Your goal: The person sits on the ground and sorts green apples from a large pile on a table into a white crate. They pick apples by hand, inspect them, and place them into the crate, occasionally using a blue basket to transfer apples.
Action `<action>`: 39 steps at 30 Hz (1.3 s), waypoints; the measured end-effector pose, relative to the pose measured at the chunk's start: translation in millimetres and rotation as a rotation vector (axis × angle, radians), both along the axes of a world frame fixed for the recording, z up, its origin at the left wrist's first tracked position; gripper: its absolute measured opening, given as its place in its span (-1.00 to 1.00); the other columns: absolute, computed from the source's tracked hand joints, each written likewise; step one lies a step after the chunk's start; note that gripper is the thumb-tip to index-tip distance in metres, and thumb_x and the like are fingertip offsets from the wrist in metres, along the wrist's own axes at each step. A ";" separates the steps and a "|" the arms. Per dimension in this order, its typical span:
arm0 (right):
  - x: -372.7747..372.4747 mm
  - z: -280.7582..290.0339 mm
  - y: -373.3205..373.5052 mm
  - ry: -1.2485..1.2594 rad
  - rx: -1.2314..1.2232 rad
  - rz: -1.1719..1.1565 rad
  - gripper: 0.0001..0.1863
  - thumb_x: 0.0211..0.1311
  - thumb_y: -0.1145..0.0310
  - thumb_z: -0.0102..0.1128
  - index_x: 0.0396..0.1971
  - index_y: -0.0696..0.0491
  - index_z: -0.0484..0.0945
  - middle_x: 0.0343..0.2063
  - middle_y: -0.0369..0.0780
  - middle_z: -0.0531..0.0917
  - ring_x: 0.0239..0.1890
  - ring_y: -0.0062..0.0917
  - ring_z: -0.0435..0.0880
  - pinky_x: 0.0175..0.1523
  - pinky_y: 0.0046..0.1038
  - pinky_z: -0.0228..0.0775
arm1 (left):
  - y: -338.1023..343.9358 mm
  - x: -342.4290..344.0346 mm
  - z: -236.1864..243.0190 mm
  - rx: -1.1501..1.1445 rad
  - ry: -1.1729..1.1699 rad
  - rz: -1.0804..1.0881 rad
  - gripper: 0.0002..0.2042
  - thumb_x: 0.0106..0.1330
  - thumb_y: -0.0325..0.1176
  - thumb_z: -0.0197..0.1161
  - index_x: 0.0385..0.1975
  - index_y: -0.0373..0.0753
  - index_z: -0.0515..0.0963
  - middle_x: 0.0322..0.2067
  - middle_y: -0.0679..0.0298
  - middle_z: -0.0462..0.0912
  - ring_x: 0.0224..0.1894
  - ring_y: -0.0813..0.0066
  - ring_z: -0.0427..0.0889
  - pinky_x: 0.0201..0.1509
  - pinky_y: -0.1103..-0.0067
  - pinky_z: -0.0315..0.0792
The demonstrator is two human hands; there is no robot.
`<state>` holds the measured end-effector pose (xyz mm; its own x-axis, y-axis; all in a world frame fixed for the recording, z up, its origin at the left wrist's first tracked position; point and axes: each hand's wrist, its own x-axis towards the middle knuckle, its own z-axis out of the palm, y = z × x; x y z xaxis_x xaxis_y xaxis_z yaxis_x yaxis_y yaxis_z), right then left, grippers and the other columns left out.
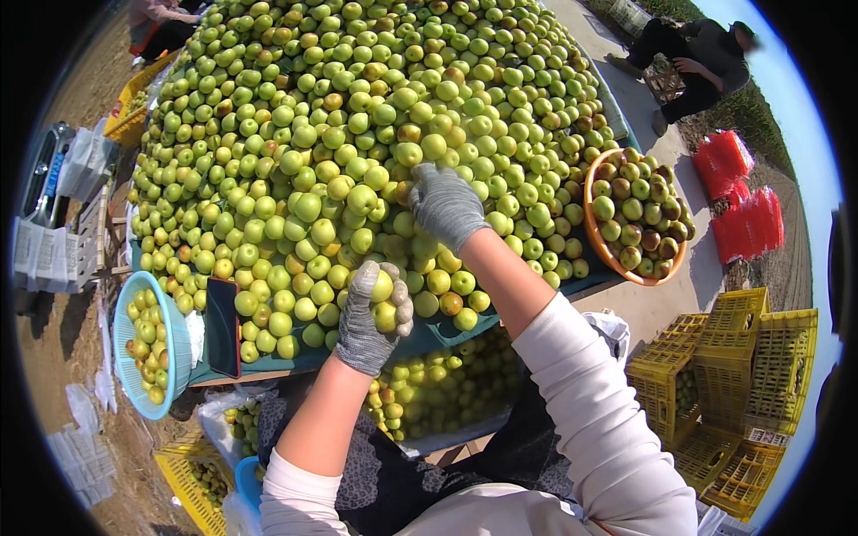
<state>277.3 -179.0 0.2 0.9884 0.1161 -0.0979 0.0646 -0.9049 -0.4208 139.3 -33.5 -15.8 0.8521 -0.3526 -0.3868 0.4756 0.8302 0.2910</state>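
A large heap of round green jujubes, some with brown patches, covers the table in front of me. My left hand, in a grey knitted glove, is at the heap's near edge, fingers curled round a couple of jujubes in the palm. My right hand, gloved alike, reaches farther into the middle of the heap. Its fingers are bent down among the fruit, and their tips are partly hidden, so what they grip cannot be made out. Below the table edge, more jujubes lie in a lined container in front of my legs.
An orange basket of browner fruit stands at the right; a light-blue basket stands left, beside a dark phone-like slab. Yellow crates are stacked lower right, near red mesh bags. A person sits far right, another far left.
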 end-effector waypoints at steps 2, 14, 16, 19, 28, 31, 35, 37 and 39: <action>8.5 -1.6 3.2 0.042 0.055 -0.019 -0.59 0.16 0.24 0.18 0.02 0.01 0.41 -0.09 0.00 0.53 -0.03 -0.16 0.57 0.06 -0.21 0.42 | 3.4 3.3 -0.3 -0.026 -0.011 0.061 -0.67 0.33 0.01 0.13 -0.25 -0.16 0.45 -0.52 0.27 0.52 -0.57 0.41 0.55 -0.63 0.53 0.48; 9.8 -20.0 -25.4 -0.118 0.414 0.026 -0.59 0.04 0.27 0.24 -0.05 -0.02 0.47 -0.22 -0.05 0.60 -0.13 -0.17 0.59 0.01 -0.24 0.43 | 10.4 6.8 -3.7 -0.298 -0.002 0.071 -0.44 0.34 0.16 0.00 -0.03 -0.28 0.49 -0.02 0.03 0.57 -0.09 0.14 0.63 -0.29 0.40 0.63; 2.0 -13.9 -34.7 -0.067 0.570 0.007 -0.61 0.13 0.31 0.17 -0.01 0.02 0.46 -0.33 -0.19 0.59 -0.30 -0.42 0.59 -0.14 -0.41 0.47 | 11.7 5.7 -4.2 -0.351 0.022 0.085 -0.42 0.33 0.17 0.00 -0.02 -0.30 0.48 0.05 0.01 0.52 0.00 0.10 0.58 -0.23 0.37 0.63; -25.1 7.8 -51.5 0.231 1.141 -0.063 -0.61 0.20 0.31 0.11 0.03 0.10 0.42 -0.39 -0.32 0.56 -0.44 -0.70 0.54 -0.34 -0.66 0.46 | 10.6 3.8 -1.2 -0.296 0.017 0.092 -0.37 0.32 0.19 -0.01 0.10 -0.29 0.39 0.11 0.00 0.46 0.07 0.06 0.53 -0.16 0.35 0.63; -79.8 31.8 -33.7 0.205 0.984 0.217 -0.64 0.30 0.24 0.14 0.02 0.11 0.50 -0.11 -0.29 0.58 -0.05 -0.62 0.52 0.09 -0.50 0.38 | 3.0 -1.0 12.4 -0.399 -0.043 0.004 -0.38 0.34 0.19 -0.10 0.25 -0.14 0.27 0.20 0.07 0.31 0.12 0.05 0.45 -0.07 0.25 0.61; -29.2 17.1 -25.6 0.070 0.744 -0.089 -0.71 0.29 0.30 0.10 -0.04 0.09 0.52 -0.14 -0.25 0.62 -0.10 -0.54 0.59 0.02 -0.47 0.45 | 8.3 -1.7 12.4 -0.463 -0.012 0.019 -0.39 0.32 0.21 -0.05 0.23 -0.09 0.29 0.11 0.04 0.40 -0.06 0.07 0.55 -0.18 0.26 0.63; 7.2 -1.7 5.3 -0.214 0.093 0.393 -0.65 0.14 0.28 0.17 -0.06 0.00 0.49 -0.01 -0.09 0.50 -0.02 -0.19 0.57 0.04 -0.27 0.46 | 11.4 1.4 13.3 -0.403 0.000 0.044 -0.38 0.29 0.23 -0.03 0.20 -0.09 0.32 0.01 0.05 0.48 -0.22 0.19 0.60 -0.32 0.38 0.61; 14.7 -1.6 12.7 -0.161 -0.037 0.477 -0.61 0.09 0.25 0.20 -0.04 -0.02 0.48 0.04 -0.09 0.45 0.00 -0.15 0.55 0.04 -0.24 0.46 | 14.0 2.9 15.4 -0.362 -0.008 0.061 -0.37 0.29 0.24 -0.03 0.19 -0.10 0.33 0.00 0.05 0.50 -0.26 0.22 0.59 -0.37 0.43 0.58; 20.6 2.5 13.5 -0.081 -0.094 0.463 -0.57 0.07 0.24 0.21 -0.02 -0.03 0.46 0.09 -0.09 0.40 0.01 -0.15 0.55 0.05 -0.22 0.45 | 18.2 5.3 17.9 -0.350 -0.045 0.068 -0.38 0.28 0.24 -0.04 0.18 -0.09 0.35 0.00 0.04 0.49 -0.27 0.24 0.59 -0.40 0.47 0.55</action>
